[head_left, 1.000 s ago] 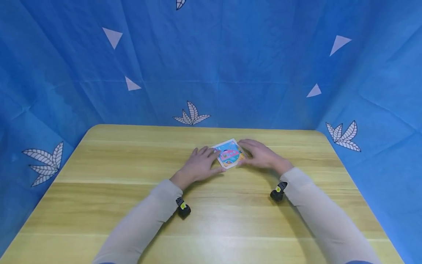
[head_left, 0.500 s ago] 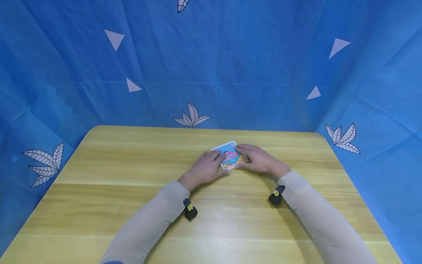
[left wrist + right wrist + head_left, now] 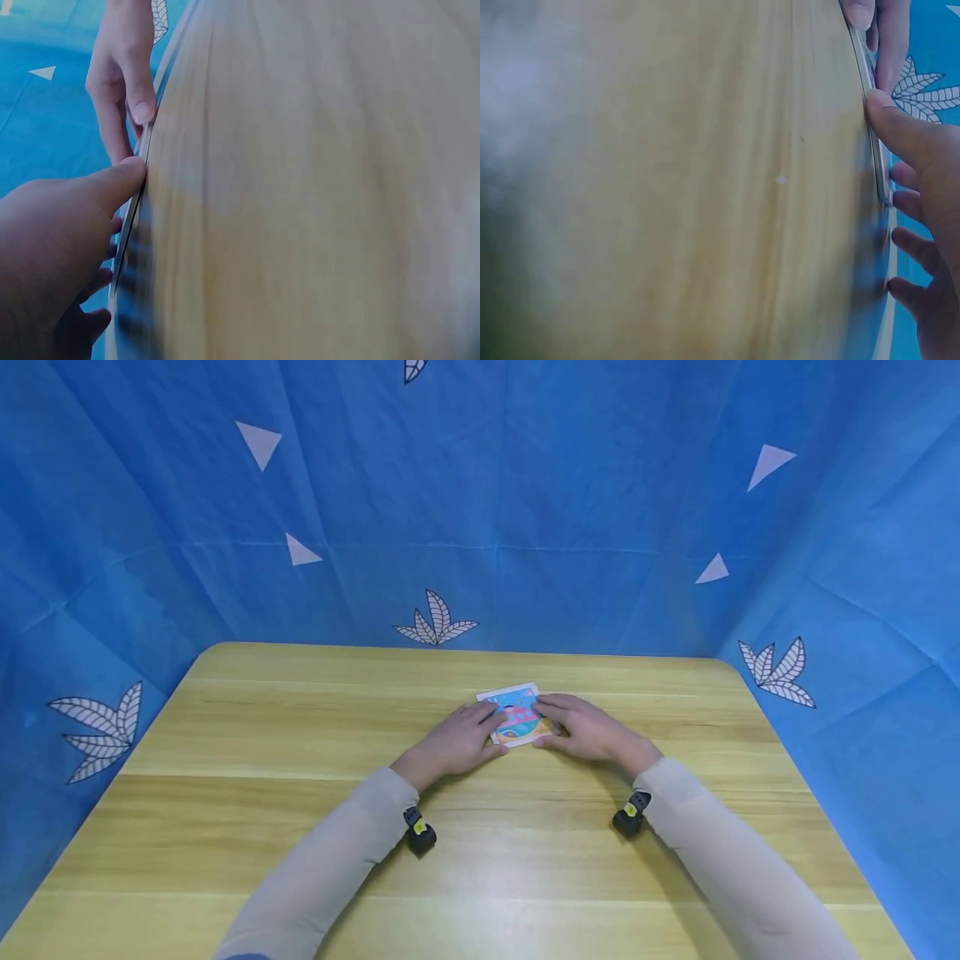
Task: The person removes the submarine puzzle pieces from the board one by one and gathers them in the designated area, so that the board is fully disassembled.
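Observation:
A small flat picture board with a white border and a pink, blue and yellow print lies on the wooden table. On its left side rests my left hand, fingers spread, one finger over the print and the thumb at the near-left corner. My right hand rests at the right side, a fingertip on the print and the thumb at the near edge. In the right wrist view, the right thumb touches the board's thin edge. The left wrist view has the left thumb at that edge too; the printed face is hidden there.
The light wooden table spreads around both arms, its far edge just behind the board. Blue cloth with white leaf and triangle prints hangs behind and at both sides. Each wrist carries a small black camera.
The board has turned slightly clockwise, its top edge now more level. My right hand has moved a little nearer and left onto it. My left hand shifted right, then back left.

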`<state>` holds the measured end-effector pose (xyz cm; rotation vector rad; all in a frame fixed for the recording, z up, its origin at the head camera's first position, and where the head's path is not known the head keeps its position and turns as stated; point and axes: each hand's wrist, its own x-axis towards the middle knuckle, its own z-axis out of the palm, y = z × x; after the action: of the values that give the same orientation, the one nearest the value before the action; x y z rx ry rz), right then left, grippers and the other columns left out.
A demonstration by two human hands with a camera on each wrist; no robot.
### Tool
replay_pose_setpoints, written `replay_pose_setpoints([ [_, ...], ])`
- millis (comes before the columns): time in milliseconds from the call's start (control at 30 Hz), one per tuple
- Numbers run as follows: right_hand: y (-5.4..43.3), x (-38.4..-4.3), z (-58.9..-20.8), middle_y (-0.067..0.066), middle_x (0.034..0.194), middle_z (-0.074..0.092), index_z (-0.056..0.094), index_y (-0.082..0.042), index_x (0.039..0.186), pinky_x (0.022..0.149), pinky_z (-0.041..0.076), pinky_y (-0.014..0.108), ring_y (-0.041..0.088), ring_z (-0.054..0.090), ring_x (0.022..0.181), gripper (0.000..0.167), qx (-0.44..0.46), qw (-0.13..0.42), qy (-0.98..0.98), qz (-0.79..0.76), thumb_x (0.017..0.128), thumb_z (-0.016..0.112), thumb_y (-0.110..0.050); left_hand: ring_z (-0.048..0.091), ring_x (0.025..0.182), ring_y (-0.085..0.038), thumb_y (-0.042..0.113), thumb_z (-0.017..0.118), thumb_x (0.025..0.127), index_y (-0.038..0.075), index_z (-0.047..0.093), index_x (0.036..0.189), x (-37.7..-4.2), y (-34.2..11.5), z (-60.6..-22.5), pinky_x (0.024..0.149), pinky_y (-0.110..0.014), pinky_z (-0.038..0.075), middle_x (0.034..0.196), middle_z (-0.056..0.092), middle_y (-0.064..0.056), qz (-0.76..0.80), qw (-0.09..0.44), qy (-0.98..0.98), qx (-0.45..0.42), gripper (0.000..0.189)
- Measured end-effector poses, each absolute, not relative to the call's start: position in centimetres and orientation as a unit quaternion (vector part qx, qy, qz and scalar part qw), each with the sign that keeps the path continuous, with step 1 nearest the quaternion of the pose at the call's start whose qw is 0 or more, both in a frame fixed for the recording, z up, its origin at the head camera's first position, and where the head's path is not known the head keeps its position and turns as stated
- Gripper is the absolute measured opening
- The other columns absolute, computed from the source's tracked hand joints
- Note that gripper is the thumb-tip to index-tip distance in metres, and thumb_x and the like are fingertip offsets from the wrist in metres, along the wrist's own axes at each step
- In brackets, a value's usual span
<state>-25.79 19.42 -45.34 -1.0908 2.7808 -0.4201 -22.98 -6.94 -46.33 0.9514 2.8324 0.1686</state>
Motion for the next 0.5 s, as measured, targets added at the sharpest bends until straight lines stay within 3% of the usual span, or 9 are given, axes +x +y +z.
replay_pose_setpoints([
  [500,18.7,-24.2,-45.5,0.010,0.150,0.043,0.049,-0.013,0.146,0.112,0.033,0.049,0.031,0.039,0.137,0.063,-0.372,0.052,0.915,-0.148,0.095,0.058,-0.050,0.017,0.147,-0.025,0.050,0.041,0.103,0.015,0.026,0.156,-22.2,-9.8,-45.4,0.120,-0.038,0.017,0.161,0.019,-0.008,0.077,0.106,0.930,0.344,0.066],
])
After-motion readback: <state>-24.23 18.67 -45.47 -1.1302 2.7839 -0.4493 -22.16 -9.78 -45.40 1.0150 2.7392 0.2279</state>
